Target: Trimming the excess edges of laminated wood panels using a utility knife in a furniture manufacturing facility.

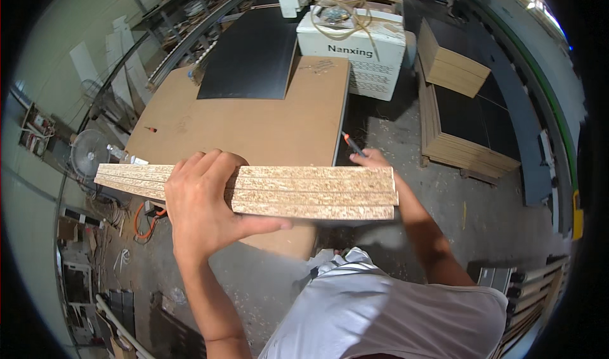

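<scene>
Stacked boards block the front; room lies between table and panels.

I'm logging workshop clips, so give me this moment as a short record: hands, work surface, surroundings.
Left hand: grips a pale, speckled particleboard stack, fingers over its upper edge, thumb along the lower
Right hand: partly hidden behind the stack; appears to hold a slim black-and-orange tool
Work surface: flat brown tabletop with a smooth black rectangular panel on it
Beyond: white printed carton
Far right: pile of black-faced, tan-edged boards
</scene>
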Available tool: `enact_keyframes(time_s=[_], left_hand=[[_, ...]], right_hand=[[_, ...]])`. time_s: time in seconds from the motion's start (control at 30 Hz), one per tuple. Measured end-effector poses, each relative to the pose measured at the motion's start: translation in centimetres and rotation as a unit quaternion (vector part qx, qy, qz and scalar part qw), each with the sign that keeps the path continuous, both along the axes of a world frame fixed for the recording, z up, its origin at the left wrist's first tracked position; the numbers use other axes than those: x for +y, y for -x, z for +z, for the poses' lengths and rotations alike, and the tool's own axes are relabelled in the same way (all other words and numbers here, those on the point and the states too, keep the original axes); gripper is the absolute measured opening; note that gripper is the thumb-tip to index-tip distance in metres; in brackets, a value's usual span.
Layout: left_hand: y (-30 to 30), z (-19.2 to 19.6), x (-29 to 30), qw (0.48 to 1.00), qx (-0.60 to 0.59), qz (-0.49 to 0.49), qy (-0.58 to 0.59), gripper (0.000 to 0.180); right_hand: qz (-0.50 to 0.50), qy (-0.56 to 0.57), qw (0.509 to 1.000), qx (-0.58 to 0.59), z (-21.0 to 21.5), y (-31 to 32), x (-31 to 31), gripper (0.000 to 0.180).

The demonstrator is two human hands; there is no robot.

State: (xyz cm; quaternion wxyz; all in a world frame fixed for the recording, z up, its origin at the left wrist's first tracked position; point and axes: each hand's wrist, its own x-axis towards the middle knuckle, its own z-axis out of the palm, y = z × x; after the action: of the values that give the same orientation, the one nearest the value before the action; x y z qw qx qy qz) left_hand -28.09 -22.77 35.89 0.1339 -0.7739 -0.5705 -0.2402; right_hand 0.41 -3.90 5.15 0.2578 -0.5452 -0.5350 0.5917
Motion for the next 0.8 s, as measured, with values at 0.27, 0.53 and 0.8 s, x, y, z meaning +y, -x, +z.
enact_keyframes(time_s=[0.27, 0.53, 0.8], left_hand=[[0.3, -0.2, 2.2, 0.999, -0.026, -0.04, 0.023, 0.079], [15.9, -5.0, -1.3, 0.965, -0.066, 0.067, -0.244, 0.121], [43.5, -32.7, -3.7, 0.728, -0.67, 0.139, 0.048, 0.09]], right_hand=[[-0.04, -0.161, 0.986, -0.02, -3.8, 5.9, 7.5, 0.054], [0.08, -0.017, 0.887, 0.454, -1.9, -1.4, -9.0, 0.075], [-0.141, -0.293, 0.929, 0.174, -5.9, 4.8, -17.6, 0.112]])
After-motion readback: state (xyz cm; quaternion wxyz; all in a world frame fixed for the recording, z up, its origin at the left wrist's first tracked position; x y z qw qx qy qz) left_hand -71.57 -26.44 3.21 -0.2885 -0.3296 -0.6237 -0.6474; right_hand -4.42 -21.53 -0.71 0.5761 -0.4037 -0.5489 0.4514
